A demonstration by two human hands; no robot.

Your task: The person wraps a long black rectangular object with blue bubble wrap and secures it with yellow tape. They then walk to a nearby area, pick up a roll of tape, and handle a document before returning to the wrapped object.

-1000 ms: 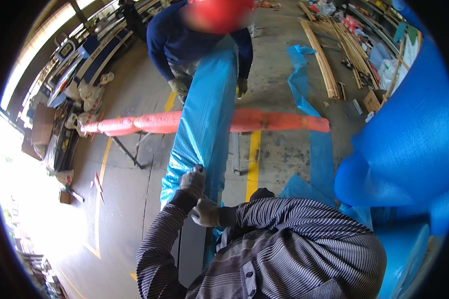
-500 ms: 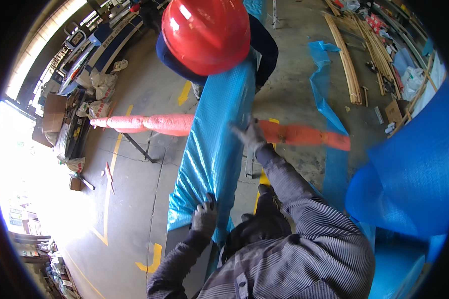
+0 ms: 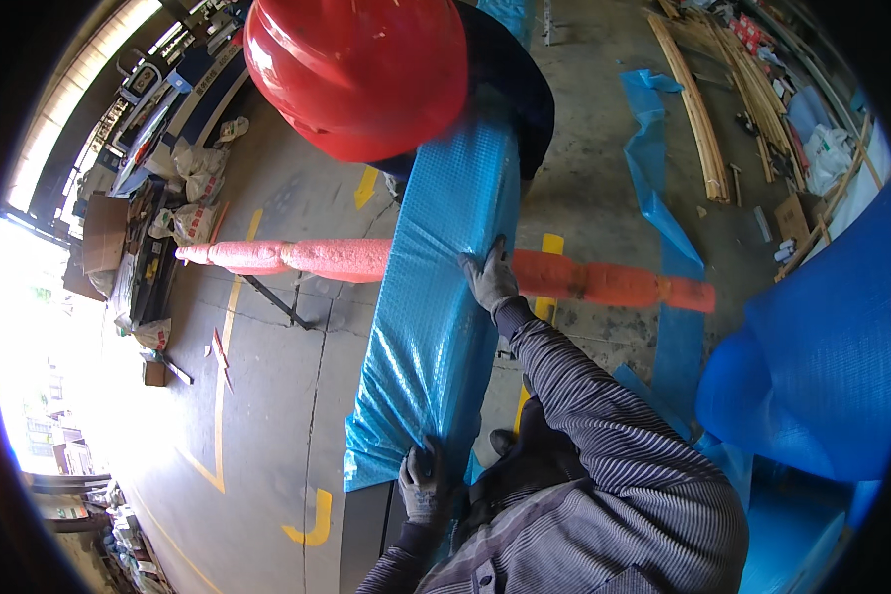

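A long beam-like piece wrapped in blue bubble wrap (image 3: 436, 218) runs from the far middle toward me. Its near end shows a bare dark grey profile (image 3: 361, 530) beyond the edge of the wrap. My left hand (image 3: 424, 490), gloved in grey, is closed on the wrap near that end, and creases fan out from its fingers. Farther up, my gloved right hand (image 3: 492, 280) lies against the right edge of the wrapped piece, thumb and fingers apart. Under the piece crosses a support bar padded in pink foam (image 3: 342, 259).
A co-worker in a red helmet (image 3: 356, 74) bends over the far end. Blue wrap rolls (image 3: 822, 356) stand at my right, and a loose blue strip (image 3: 643, 168) lies on the floor. Wooden strips (image 3: 691, 109) lie far right. Cardboard and bags (image 3: 198, 173) are at left.
My right hand has come down onto the right edge of the wrapped piece. My left hand sits lower and slightly right in view. The red helmet has moved left and nearer.
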